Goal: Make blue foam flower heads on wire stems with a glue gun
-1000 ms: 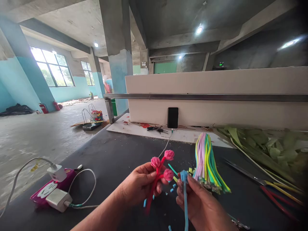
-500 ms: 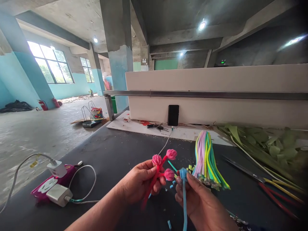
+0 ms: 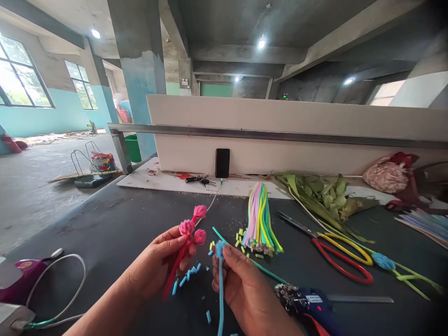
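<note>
Between the fingers of my left hand is a sprig of pipe-cleaner flowers, with three pink heads on red stems. My right hand pinches a blue pipe-cleaner flower whose long stem hangs down toward the table's near edge. The two pieces are held apart, side by side. Short blue cut pieces lie on the black table beneath and between my hands, and yellow-green bits lie beyond. A green pipe cleaner runs behind my right hand.
A bundle of coloured pipe cleaners stands beyond my right hand. Scissors, a dark blue tool and a finished blue flower lie right. A phone leans on the back board, its cable trailing. A purple power strip sits left.
The view has swung to the right, bringing more of the table's right side into sight. Both hands keep hold of their flowers, with a slightly wider gap between them.
</note>
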`<state>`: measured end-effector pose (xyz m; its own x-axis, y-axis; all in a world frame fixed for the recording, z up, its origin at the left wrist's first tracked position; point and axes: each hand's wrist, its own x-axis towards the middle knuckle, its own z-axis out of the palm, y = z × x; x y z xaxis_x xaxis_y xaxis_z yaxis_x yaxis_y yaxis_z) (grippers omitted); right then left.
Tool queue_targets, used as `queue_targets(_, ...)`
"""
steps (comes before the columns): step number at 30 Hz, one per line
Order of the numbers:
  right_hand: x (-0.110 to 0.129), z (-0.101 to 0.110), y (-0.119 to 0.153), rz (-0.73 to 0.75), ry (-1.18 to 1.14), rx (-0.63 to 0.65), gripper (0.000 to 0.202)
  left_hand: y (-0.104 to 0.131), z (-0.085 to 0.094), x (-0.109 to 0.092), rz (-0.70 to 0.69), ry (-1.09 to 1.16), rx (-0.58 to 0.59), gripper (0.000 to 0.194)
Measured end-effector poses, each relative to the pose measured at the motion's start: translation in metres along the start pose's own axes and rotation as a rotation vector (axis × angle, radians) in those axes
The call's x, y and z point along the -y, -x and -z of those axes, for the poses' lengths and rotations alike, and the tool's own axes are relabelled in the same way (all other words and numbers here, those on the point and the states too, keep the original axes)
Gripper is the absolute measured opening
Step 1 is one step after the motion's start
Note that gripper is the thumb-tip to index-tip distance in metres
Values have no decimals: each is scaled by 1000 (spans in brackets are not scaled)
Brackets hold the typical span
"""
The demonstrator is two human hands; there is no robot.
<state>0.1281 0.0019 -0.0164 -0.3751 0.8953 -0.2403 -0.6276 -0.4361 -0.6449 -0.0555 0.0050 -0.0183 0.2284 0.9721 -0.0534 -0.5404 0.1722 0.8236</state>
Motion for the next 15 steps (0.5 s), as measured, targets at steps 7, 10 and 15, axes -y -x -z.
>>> queue_targets(7, -1, -1, 1, -18, 15, -26, 16, 0, 1, 0, -7, 0, -5, 7)
queue_targets(10, -1, -1, 0, -11, 8, -20, 15, -2, 0, 1, -4, 22, -17, 7)
queue_targets(15, 0, -2, -2, -25, -11, -58, 16, -6, 3, 4, 2, 57, 6, 8)
